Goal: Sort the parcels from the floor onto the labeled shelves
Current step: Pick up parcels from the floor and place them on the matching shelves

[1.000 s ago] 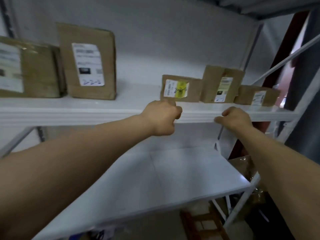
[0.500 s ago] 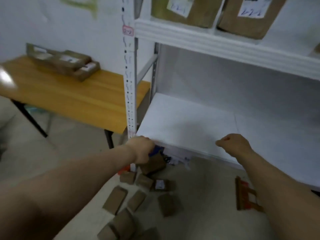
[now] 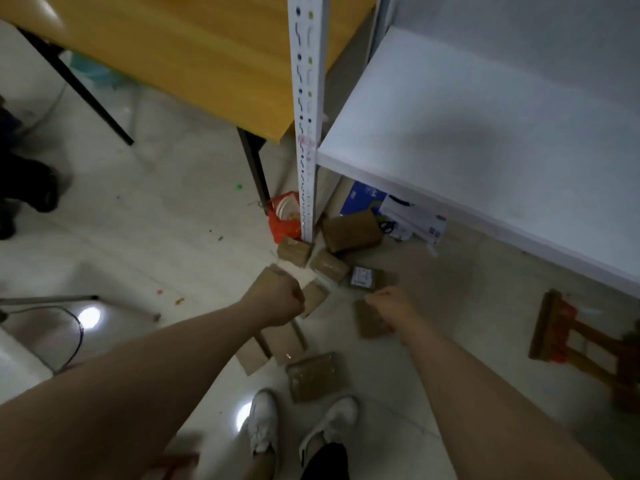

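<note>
Several brown cardboard parcels lie on the tiled floor beside the shelf post (image 3: 307, 116). The biggest parcel (image 3: 351, 230) sits by the post's foot, and one with a white label (image 3: 363, 277) lies just right of it. A taped flat parcel (image 3: 313, 375) lies near my white shoes. My left hand (image 3: 277, 299) hangs above the pile with its fingers curled into a fist and nothing in it. My right hand (image 3: 393, 304) hovers over another parcel (image 3: 370, 322), fingers loosely curled, holding nothing. The white lower shelf (image 3: 485, 109) is bare.
A yellow wooden table (image 3: 194, 46) with black legs stands left of the post. An orange bag (image 3: 285, 216) and a blue-white box (image 3: 367, 199) lie under the shelf. A small wooden stool (image 3: 575, 337) lies on the floor at right. A cable and metal leg are at far left.
My view has swung down from the upper shelf to the floor. Both hands came down from the shelf edge to just above the parcel pile.
</note>
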